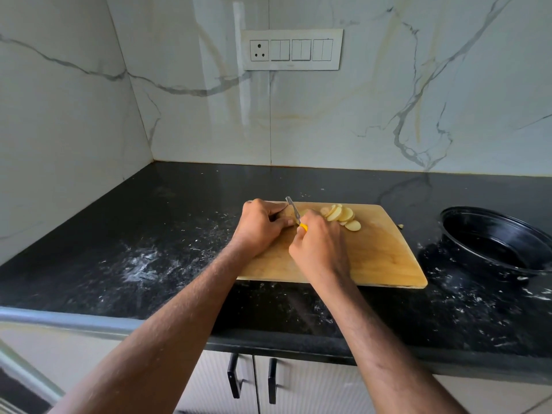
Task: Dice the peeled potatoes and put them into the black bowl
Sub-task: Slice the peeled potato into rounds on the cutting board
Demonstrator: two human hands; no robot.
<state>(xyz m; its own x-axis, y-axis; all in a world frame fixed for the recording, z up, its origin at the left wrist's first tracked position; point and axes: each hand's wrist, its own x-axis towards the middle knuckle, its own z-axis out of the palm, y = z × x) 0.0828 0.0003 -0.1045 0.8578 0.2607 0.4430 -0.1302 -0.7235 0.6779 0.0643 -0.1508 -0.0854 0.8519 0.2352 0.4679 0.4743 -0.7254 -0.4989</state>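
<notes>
Several potato slices (pixel 342 216) lie fanned on the board (pixel 376 258) upon the desk (pixel 149 234); your left hand (pixel 260 225) curls over the mostly hidden potato, your right hand (pixel 319 249) grips the knife (pixel 294 212); wet flesh is likely slippery, so pin it near the blade; the black bowl (pixel 495 240) waits empty, right.
</notes>
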